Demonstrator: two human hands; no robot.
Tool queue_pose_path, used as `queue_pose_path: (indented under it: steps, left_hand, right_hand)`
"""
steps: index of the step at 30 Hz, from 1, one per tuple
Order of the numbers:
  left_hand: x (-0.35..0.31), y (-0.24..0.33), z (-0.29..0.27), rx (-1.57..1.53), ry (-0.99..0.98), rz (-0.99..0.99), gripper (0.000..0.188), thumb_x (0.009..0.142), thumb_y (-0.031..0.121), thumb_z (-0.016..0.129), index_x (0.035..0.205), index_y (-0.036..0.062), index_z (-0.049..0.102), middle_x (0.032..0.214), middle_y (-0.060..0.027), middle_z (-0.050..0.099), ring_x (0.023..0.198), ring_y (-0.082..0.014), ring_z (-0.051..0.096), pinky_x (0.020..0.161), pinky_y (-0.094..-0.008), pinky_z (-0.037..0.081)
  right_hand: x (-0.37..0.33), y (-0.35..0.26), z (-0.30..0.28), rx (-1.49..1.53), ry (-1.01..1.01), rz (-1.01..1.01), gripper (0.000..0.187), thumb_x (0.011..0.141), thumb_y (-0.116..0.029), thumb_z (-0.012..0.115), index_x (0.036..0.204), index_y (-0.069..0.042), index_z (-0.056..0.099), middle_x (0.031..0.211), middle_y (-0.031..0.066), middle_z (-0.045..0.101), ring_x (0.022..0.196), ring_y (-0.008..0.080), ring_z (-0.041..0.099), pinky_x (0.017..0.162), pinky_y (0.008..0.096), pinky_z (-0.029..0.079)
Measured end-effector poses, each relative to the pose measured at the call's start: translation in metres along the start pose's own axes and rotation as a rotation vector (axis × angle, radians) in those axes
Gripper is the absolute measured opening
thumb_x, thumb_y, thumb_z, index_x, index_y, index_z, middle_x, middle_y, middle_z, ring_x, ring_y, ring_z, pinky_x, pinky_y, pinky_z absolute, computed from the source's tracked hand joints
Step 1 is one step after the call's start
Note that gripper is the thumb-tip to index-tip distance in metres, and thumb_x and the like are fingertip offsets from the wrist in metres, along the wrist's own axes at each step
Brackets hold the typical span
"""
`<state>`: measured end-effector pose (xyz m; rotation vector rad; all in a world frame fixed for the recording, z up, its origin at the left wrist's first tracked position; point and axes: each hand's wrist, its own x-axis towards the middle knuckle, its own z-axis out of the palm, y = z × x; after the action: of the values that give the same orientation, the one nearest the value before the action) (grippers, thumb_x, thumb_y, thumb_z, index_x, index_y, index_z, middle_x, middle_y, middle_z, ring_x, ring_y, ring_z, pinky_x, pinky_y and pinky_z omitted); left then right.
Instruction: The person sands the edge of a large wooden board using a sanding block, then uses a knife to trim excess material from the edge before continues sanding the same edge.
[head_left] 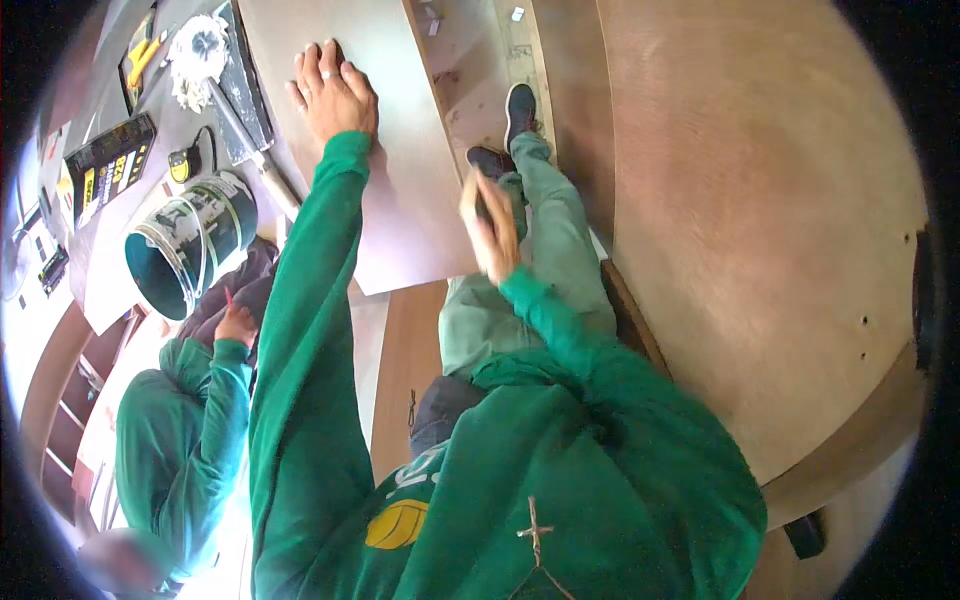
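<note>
My left hand [336, 97] lies flat on a smooth, pale brown wooden panel [400, 215], fingers spread and a ring on one of them. Beside the panel's right edge is my right hand [494, 238], smeared a little by motion. Its fingers are closed round a small tan flat block [468, 196], mostly covered by the hand, so its exact kind does not show. The block is close to the panel's edge; whether it touches cannot be made out.
A tipped, paint-stained bucket [158, 268] lies left of the panel, near a long-handled tool [262, 165], a black-and-yellow box [110, 172] and yellow-handled tool [147, 58]. A co-worker's hand [235, 327] holds something red. A large curved wooden panel [740, 220] stands right.
</note>
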<state>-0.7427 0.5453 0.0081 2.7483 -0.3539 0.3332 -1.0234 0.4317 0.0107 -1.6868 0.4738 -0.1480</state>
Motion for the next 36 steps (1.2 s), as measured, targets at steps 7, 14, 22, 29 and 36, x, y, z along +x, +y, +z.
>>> queue_pose_path:
  steps: [7,14,22,29,36]
  left_hand:
    - [0.0,0.005,0.007,-0.06,0.04,0.018,0.045,0.099,0.03,0.045,0.142,0.0188,0.05,0.152,-0.009,0.044,0.146,-0.0282,0.032,0.119,-0.0549,0.017]
    - [-0.005,-0.007,0.002,-0.026,0.019,-0.009,0.045,0.1,0.03,0.044,0.143,0.0191,0.049,0.153,-0.0088,0.042,0.146,-0.0275,0.032,0.12,-0.0544,0.016]
    - [-0.003,-0.006,0.004,-0.037,0.01,0.007,0.045,0.1,0.027,0.043,0.144,0.0189,0.047,0.153,-0.0101,0.042,0.147,-0.0295,0.03,0.12,-0.0556,0.015]
    - [0.006,0.008,0.004,-0.026,-0.002,0.009,0.045,0.101,0.028,0.043,0.145,0.0182,0.046,0.153,-0.0101,0.041,0.146,-0.029,0.031,0.12,-0.0544,0.016]
    - [-0.004,-0.006,0.002,0.005,-0.015,-0.014,0.044,0.101,0.027,0.043,0.144,0.0187,0.048,0.153,-0.0093,0.042,0.146,-0.0285,0.032,0.12,-0.0544,0.015]
  right_hand:
    - [0.114,0.004,0.021,0.196,0.022,-0.108,0.058,0.098,-0.037,0.056,0.147,-0.006,0.046,0.14,0.0223,0.05,0.128,0.0359,0.048,0.11,0.0431,0.037]
    - [0.013,-0.008,0.008,-0.153,0.03,-0.053,0.059,0.097,-0.029,0.059,0.147,-0.003,0.044,0.138,0.022,0.052,0.127,0.0358,0.048,0.111,0.0448,0.034]
    - [0.037,0.006,0.014,0.012,-0.034,-0.095,0.065,0.096,-0.037,0.058,0.148,-0.002,0.042,0.145,0.0255,0.044,0.134,0.0385,0.043,0.113,0.0458,0.032]
    - [0.096,-0.016,0.011,0.096,0.003,-0.056,0.062,0.093,-0.032,0.064,0.148,-0.008,0.046,0.133,0.0233,0.05,0.121,0.0365,0.051,0.105,0.0413,0.04]
    - [-0.003,-0.017,-0.002,0.012,0.012,0.024,0.065,0.091,-0.028,0.069,0.148,-0.008,0.045,0.142,0.0221,0.045,0.13,0.0368,0.047,0.108,0.0432,0.04]
